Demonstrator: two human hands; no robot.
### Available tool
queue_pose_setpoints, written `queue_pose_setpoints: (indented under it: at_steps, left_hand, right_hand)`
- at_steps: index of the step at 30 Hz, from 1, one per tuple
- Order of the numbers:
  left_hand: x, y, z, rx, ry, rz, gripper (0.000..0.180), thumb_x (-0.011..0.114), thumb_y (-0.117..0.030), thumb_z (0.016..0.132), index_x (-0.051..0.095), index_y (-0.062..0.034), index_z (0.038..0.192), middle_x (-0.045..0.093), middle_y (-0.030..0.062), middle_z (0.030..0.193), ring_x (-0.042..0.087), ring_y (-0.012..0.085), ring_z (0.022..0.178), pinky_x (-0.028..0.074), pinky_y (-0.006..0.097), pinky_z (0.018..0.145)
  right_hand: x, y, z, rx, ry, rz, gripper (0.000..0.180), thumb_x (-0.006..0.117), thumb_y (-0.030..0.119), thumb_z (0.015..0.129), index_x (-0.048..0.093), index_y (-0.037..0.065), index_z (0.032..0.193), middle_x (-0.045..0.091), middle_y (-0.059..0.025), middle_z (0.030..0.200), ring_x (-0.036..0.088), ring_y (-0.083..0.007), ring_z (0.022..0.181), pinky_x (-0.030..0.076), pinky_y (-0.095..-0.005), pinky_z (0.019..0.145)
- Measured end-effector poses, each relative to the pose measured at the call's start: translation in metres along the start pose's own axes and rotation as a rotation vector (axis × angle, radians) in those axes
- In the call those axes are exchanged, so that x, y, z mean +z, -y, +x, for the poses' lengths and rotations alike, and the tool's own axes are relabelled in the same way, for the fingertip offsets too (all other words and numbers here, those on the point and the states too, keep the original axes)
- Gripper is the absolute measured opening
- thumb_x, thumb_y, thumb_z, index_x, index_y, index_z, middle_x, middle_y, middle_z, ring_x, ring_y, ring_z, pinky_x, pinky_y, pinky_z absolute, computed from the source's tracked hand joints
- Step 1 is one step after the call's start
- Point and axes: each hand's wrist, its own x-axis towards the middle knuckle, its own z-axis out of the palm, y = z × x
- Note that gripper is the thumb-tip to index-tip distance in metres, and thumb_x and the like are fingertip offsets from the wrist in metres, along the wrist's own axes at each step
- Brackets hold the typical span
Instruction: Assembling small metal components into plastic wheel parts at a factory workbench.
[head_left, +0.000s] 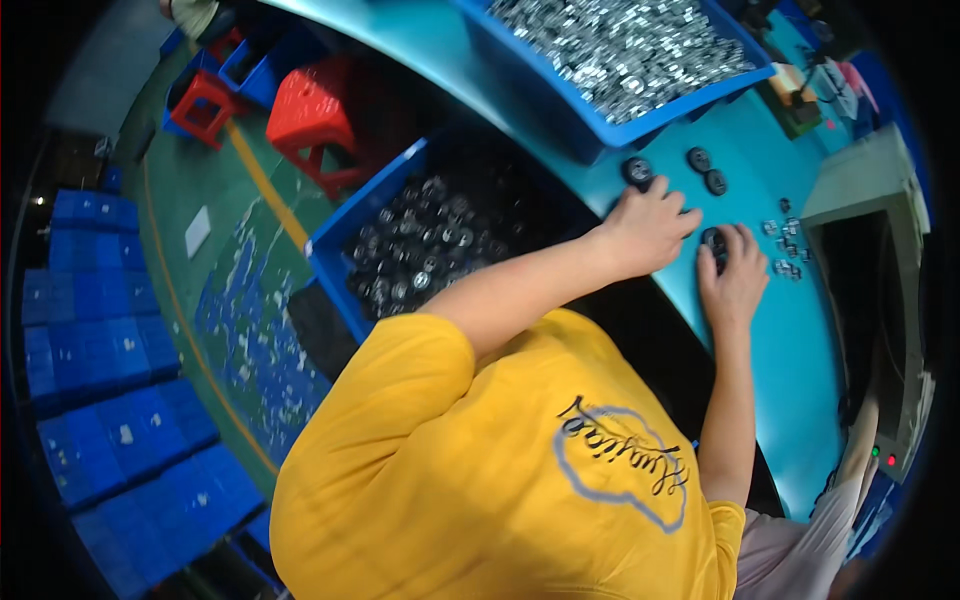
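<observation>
My left hand (pixel 650 228) is over the blue-green worktop, palm down, its bent fingers spread and nothing visible between them. Just beyond its fingertips lies a small black wheel (pixel 637 170) with a silvery middle; whether they touch, I cannot tell. My right hand (pixel 735 275) has its thumb and fingers closed round another black wheel (pixel 713 243) at the worktop. Farther off, a pair of black wheels (pixel 699 159) lies side by side. Several small shiny metal parts (pixel 787 240) are scattered to the right of my right hand.
A blue bin (pixel 610 128) heaped with shiny metal parts stands at the far side. At left, a lower blue bin (pixel 335 290) holds many black wheels. A pale machine housing (pixel 880 170) borders the right. Red stools (pixel 310 110) and stacked blue crates (pixel 95 330) stand on the floor.
</observation>
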Motion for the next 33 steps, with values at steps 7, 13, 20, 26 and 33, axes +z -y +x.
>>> queue_pose_setpoints:
  at_steps: [7, 13, 20, 26, 33]
  left_hand:
    - [-0.028, -0.001, -0.007, 0.014, 0.082, 0.083, 0.048, 0.075, -0.028, 0.087, 0.063, -0.0169, 0.132, 0.063, 0.0059, 0.105, 0.060, 0.0324, 0.111, 0.062, 0.042, 0.064]
    - [-0.050, 0.007, -0.030, -0.091, 0.081, 0.045, 0.050, 0.076, -0.025, 0.085, 0.063, -0.0152, 0.132, 0.062, 0.0074, 0.103, 0.060, 0.0318, 0.105, 0.063, 0.044, 0.068]
    - [-0.065, 0.054, -0.127, -0.458, -0.028, 0.157, 0.051, 0.075, -0.018, 0.085, 0.060, -0.0073, 0.133, 0.059, 0.0156, 0.103, 0.058, 0.0392, 0.101, 0.058, 0.047, 0.078]
    - [-0.048, 0.114, -0.260, -0.762, 0.304, 0.281, 0.040, 0.073, -0.027, 0.093, 0.068, -0.0149, 0.131, 0.063, 0.0157, 0.112, 0.061, 0.0377, 0.108, 0.055, 0.051, 0.086]
    - [-0.029, 0.108, -0.274, -0.731, -0.051, 0.094, 0.029, 0.065, -0.011, 0.098, 0.068, -0.0105, 0.126, 0.065, 0.0124, 0.110, 0.062, 0.0357, 0.103, 0.053, 0.048, 0.088]
  right_hand:
    - [-0.009, 0.011, 0.006, -0.075, -0.062, 0.112, 0.045, 0.076, 0.033, 0.083, 0.069, 0.018, 0.124, 0.060, -0.0140, 0.139, 0.057, -0.0371, 0.115, 0.043, -0.0506, 0.094]
    - [-0.007, 0.064, 0.013, -0.175, -0.040, 0.195, 0.048, 0.078, 0.035, 0.081, 0.069, 0.018, 0.125, 0.059, -0.0164, 0.141, 0.057, -0.0376, 0.111, 0.043, -0.0513, 0.090]
    - [0.015, 0.183, 0.028, -0.408, -0.103, 0.375, 0.053, 0.079, 0.038, 0.077, 0.068, 0.017, 0.125, 0.056, -0.0211, 0.140, 0.056, -0.0378, 0.114, 0.043, -0.0528, 0.093]
    - [0.104, 0.255, 0.005, -0.761, 0.094, 0.719, 0.039, 0.074, 0.034, 0.089, 0.072, 0.022, 0.126, 0.061, -0.0113, 0.145, 0.056, -0.0371, 0.130, 0.042, -0.0574, 0.111]
    - [0.101, 0.144, -0.052, -0.281, 0.311, 0.890, 0.031, 0.065, 0.007, 0.097, 0.071, 0.010, 0.128, 0.068, -0.0151, 0.134, 0.061, -0.0377, 0.125, 0.048, -0.0450, 0.109]
